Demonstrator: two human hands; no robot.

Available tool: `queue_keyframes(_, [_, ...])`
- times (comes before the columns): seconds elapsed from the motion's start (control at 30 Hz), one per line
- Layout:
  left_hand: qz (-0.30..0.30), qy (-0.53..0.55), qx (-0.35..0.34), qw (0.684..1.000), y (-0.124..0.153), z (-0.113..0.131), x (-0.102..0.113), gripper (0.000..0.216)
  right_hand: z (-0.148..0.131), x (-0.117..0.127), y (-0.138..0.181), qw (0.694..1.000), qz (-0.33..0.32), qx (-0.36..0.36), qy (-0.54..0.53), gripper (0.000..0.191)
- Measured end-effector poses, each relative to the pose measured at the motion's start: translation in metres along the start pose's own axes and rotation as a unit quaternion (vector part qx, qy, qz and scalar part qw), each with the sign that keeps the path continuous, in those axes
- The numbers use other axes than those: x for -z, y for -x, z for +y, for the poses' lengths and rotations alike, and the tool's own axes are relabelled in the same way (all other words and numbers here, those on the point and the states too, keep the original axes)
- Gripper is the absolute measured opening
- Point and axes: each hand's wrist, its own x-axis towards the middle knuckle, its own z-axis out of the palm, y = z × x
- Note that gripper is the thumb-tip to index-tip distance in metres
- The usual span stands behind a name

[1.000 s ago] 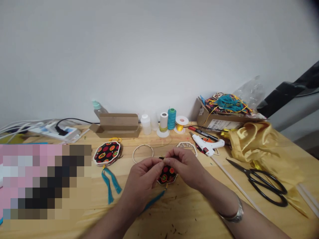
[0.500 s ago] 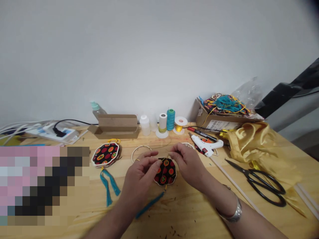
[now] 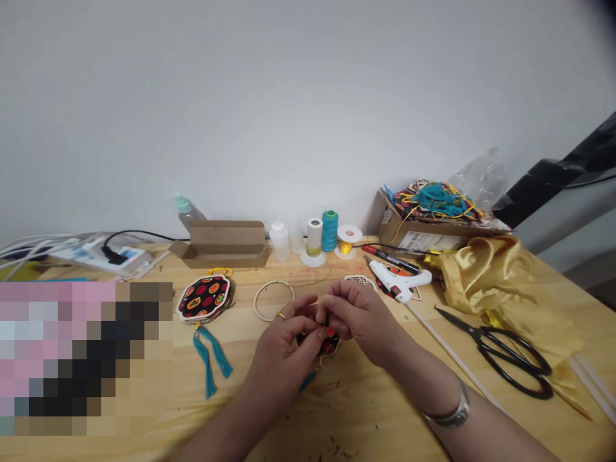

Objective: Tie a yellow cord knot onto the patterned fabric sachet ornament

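A scalloped ornament of black patterned fabric [image 3: 332, 345] with a teal tassel [image 3: 308, 380] lies on the wooden table, partly covered by my hands. My left hand [image 3: 291, 343] is closed over its upper left part, the fingers curled against a thin yellowish thread that is mostly hidden. Pressed close beside it, my right hand [image 3: 359, 317] pinches the same thread [image 3: 321, 290] between thumb and forefinger, just above the ornament. The thread runs back toward a spool [image 3: 314, 253]. A light wooden ring [image 3: 262, 301] lies past my left hand.
At left rests a stack of similar ornaments [image 3: 205, 298]. Along the wall stand a cardboard box [image 3: 226, 247], a bottle [image 3: 280, 242] and a teal thread cone [image 3: 330, 232]. To the right are a glue gun [image 3: 402, 279], black scissors [image 3: 505, 356], gold cloth [image 3: 491, 282] and a filled carton [image 3: 414, 234].
My left hand has moved right and the fingertips of both hands have come together. More of the ornament and its tassel is covered now, while the ring shows more fully.
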Motion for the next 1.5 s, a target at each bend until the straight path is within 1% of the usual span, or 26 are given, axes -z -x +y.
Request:
queue_keyframes(0.1, [0.006,0.057,0.008,0.998,0.0,0.002,0.0,0.012,-0.001,-0.001,0.001,1.0,-0.002,-0.006,-0.001,0.016])
queue_keyframes(0.2, [0.011,0.189,0.036,0.981,0.001,0.002,-0.001,0.004,0.0,0.0,0.001,0.999,0.011,0.002,0.044,0.017])
queue_keyframes(0.27, [0.004,0.257,0.049,0.965,0.001,0.001,-0.001,0.013,0.002,0.001,0.001,0.997,0.017,0.014,0.078,0.017])
queue_keyframes(0.3, [0.001,0.272,0.051,0.961,0.001,0.001,-0.001,0.016,0.002,0.001,0.001,0.995,0.019,0.019,0.091,0.016])
queue_keyframes(0.37, [-0.004,0.272,0.048,0.961,0.001,0.001,-0.001,0.018,0.003,0.002,0.0,0.993,0.018,0.025,0.111,0.014])
queue_keyframes(0.5, [-0.014,0.226,0.041,0.973,0.0,0.001,0.001,0.013,0.004,0.003,0.001,0.987,0.015,0.04,0.153,0.014])
queue_keyframes(0.57, [-0.015,0.209,0.051,0.976,0.0,0.001,0.002,0.013,0.005,0.003,0.0,0.984,0.015,0.045,0.17,0.014])
queue_keyframes(0.7, [-0.004,0.189,0.079,0.979,0.0,0.002,0.003,0.012,0.007,0.004,0.0,0.986,0.014,0.038,0.163,0.01])
queue_keyframes(0.83, [0.012,0.161,0.081,0.984,-0.001,0.006,0.005,0.01,0.004,0.004,-0.001,0.987,0.006,0.023,0.156,0.011])
queue_keyframes(0.93, [0.002,0.177,0.089,0.98,-0.001,0.007,0.006,0.009,0.001,0.005,-0.001,0.99,-0.011,0.004,0.143,0.011])
queue_keyframes(1.03, [-0.029,0.219,0.105,0.97,-0.001,0.004,0.006,0.012,-0.001,0.008,0.001,0.993,-0.04,-0.01,0.115,0.01])
queue_keyframes(1.13, [-0.042,0.256,0.128,0.957,-0.001,0.001,0.006,0.013,-0.002,0.011,0.002,0.993,-0.066,-0.021,0.097,0.01])
queue_keyframes(1.23, [-0.043,0.274,0.136,0.951,-0.001,0.002,0.006,0.011,-0.003,0.012,0.003,0.992,-0.077,-0.021,0.097,0.01])
queue_keyframes(1.37, [-0.041,0.261,0.125,0.956,-0.001,0.006,0.007,0.01,-0.004,0.011,0.002,0.991,-0.077,-0.015,0.111,0.009])
queue_keyframes(1.5, [-0.017,0.259,0.125,0.958,-0.002,0.005,0.008,0.01,-0.005,0.011,0.003,0.989,-0.063,-0.003,0.135,0.009])
